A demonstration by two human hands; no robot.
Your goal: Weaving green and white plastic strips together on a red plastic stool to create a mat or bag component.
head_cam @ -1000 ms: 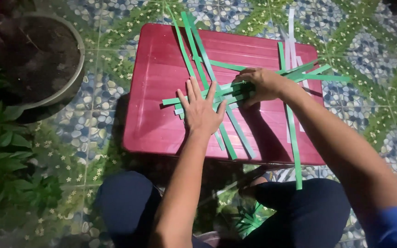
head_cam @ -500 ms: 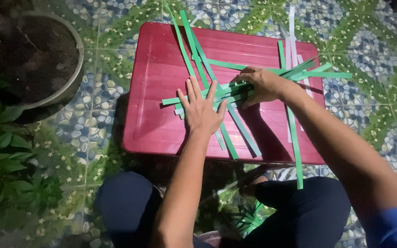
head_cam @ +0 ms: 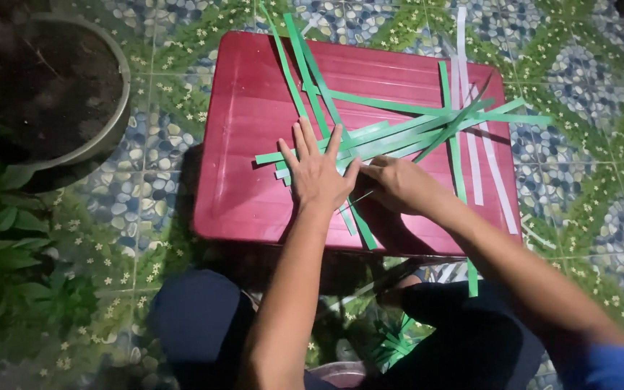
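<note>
Several long green leaf strips lie crossed on a red plastic stool top. My left hand lies flat with fingers spread, pressing the crossing strips down near the stool's middle. My right hand is just to its right, fingers pinched on a green strip that runs toward the stool's front edge. Pale white strips lie along the right side of the stool.
A round grey pot of dark soil stands at the upper left, with leafy green plants below it. Patterned tile floor surrounds the stool. More green strips lie on the floor between my knees.
My right hand has moved down and left from the strip bundle to a spot beside my left hand. The diagonal strip it handled has shifted. My left hand has stayed flat in place.
</note>
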